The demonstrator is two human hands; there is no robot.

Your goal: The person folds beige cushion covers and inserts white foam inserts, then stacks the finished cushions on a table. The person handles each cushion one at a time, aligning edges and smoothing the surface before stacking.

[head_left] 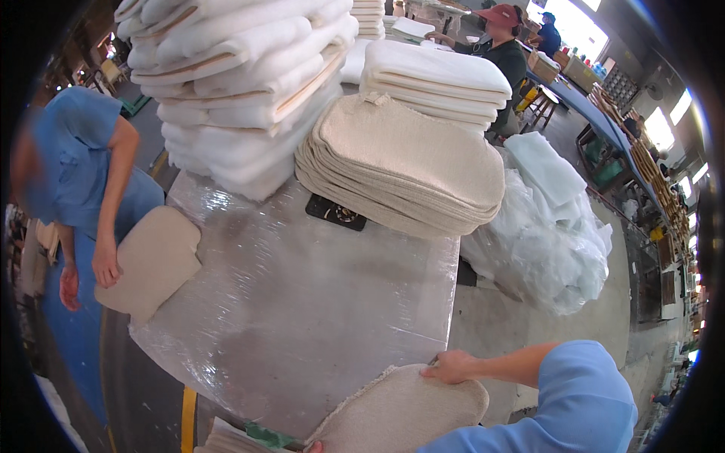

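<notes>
At the near edge of the table, a beige fleecy fabric piece (pixel 404 404) with rounded ends hangs partly over the side. My right hand (pixel 451 367) grips its far edge, thumb on top and fingers curled at the border. At the bottom rim of the view only a bit of my left hand (pixel 316 447) shows, pinching the piece's left end; the rest is cut off. Farther back on the table lies a thick stack of similar beige pieces (pixel 408 162), level and neatly aligned. A small black object (pixel 335 212) sticks out from under its left front edge.
Tall folded white padding (pixel 242 90) towers at the back left, with another white stack (pixel 434 79) behind. Plastic wrap covers the table (pixel 302 302). A co-worker (pixel 91 166) at the left handles a beige piece (pixel 155 264). A filled clear plastic bag (pixel 544 234) stands at the right.
</notes>
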